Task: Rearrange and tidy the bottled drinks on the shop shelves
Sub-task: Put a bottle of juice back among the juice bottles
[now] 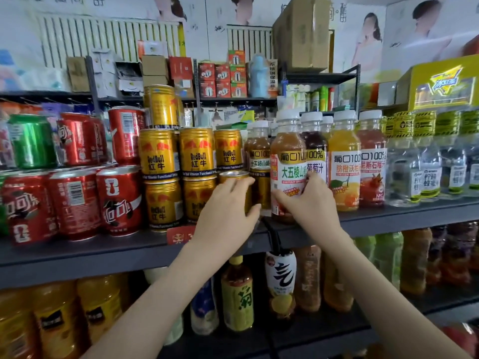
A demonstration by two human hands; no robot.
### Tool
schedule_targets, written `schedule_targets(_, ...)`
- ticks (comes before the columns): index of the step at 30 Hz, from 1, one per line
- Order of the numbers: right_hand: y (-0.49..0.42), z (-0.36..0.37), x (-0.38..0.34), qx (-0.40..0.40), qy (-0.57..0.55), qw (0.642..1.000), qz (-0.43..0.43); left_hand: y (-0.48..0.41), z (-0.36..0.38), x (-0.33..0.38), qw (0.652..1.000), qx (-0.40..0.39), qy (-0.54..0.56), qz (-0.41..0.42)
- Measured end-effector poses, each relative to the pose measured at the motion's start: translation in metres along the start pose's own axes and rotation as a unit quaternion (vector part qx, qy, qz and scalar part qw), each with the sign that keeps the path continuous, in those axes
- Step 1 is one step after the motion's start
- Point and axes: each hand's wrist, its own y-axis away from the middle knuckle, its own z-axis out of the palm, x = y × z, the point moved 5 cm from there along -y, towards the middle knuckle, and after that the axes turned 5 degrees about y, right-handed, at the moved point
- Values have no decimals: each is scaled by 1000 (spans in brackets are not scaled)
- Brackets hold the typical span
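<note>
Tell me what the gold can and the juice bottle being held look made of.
The gold Red Bull can, gripped by the left hand: likely metal, glossy print; bright streaky reflections, rimmed top. The juice bottle, held by the right hand: apparently clear plastic, brownish liquid showing through, with an opaque white cap, probably plastic too.

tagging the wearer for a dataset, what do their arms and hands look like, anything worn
The left forearm and right forearm are bare, no sleeve in view. The left hand and right hand wear no gloves; no ring, watch or bracelet shows.
</note>
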Motion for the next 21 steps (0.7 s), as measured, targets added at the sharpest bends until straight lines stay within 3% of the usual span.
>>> schedule_targets(7,-10,-21,29,-19,-46,998,-25,-54,29,16,985,1,-172,-24)
schedule_targets(11,-9,-28,35,-43,-81,995,-47,-77,49,17,960,-49,-270,-60)
schedule_targets(21,-11,-26,42,-40,-119,989,-77,-73,55,21,958,-59,-280,-25)
